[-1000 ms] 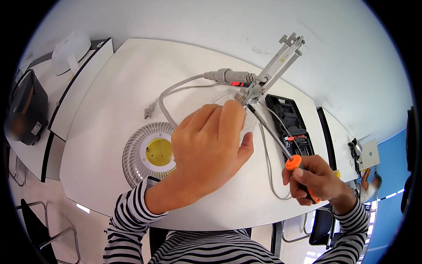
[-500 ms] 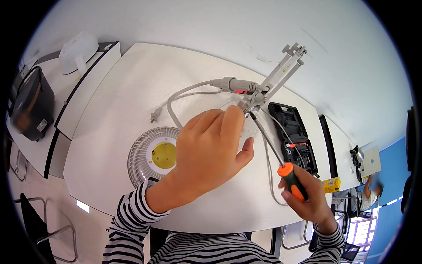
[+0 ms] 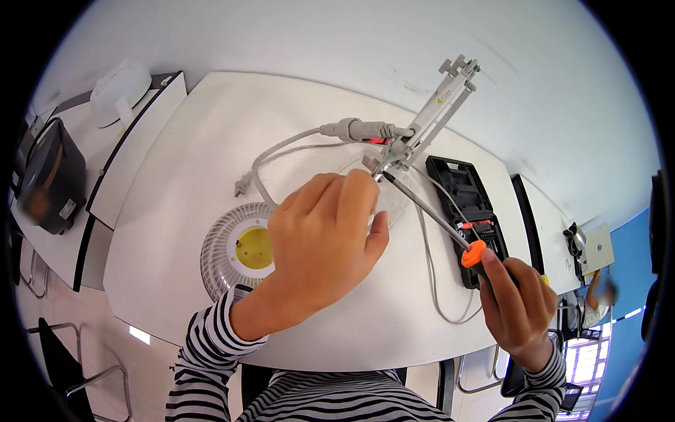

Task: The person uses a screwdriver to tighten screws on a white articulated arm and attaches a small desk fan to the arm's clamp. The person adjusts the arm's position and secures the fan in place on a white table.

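My left hand (image 3: 320, 243) is closed, its fingertips at the lower end of a pale grey metal bracket (image 3: 430, 105). The exact grip is hidden behind the fingers. The bracket slants up to the right, with thumbscrews at its upper end. A thick grey cable with a connector (image 3: 358, 129) joins it. Wrapped around an orange-and-black handle, my right hand (image 3: 519, 306) holds a screwdriver (image 3: 430, 212). Its tip meets the bracket's lower end, just beside my left fingertips. Left of my left hand lies a round white slatted housing (image 3: 214, 257) with a yellow disc (image 3: 252, 247) at its centre.
An unfolded black tool case (image 3: 460, 184) lies on the white table (image 3: 190, 151) at the right. The cable's plug (image 3: 241, 186) rests behind the housing. A dark bin-like appliance (image 3: 56, 179) stands on the left table. At far right, a person (image 3: 594, 302) is in the background.
My right hand has moved right and its grip on the screwdriver handle has turned. The bracket and my left hand have shifted slightly left in view. The tip remains at the bracket.
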Demonstrator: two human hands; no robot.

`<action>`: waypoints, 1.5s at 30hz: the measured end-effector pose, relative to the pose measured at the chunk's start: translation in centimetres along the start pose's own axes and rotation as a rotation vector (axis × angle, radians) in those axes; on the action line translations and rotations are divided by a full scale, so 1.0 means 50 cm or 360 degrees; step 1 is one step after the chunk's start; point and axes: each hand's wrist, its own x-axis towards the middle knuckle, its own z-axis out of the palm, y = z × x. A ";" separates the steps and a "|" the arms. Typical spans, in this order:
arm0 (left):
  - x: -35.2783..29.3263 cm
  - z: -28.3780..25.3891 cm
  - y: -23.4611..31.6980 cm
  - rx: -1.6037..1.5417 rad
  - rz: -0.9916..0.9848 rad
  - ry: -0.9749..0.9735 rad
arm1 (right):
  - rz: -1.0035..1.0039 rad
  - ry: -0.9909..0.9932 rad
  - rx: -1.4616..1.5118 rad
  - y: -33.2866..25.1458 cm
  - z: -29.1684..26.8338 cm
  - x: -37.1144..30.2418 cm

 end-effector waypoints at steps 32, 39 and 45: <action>0.004 0.007 0.009 0.0048 0.0035 0.0012 | 0.1732 -0.0795 0.3300 0.085 0.069 -0.034; 0.002 0.002 0.001 0.0046 0.0037 -0.0067 | 0.1714 -0.0786 0.2966 0.065 0.039 -0.020; 0.005 -0.009 -0.005 0.0031 0.0031 -0.0160 | 0.0016 0.0126 -0.0400 0.028 0.015 0.005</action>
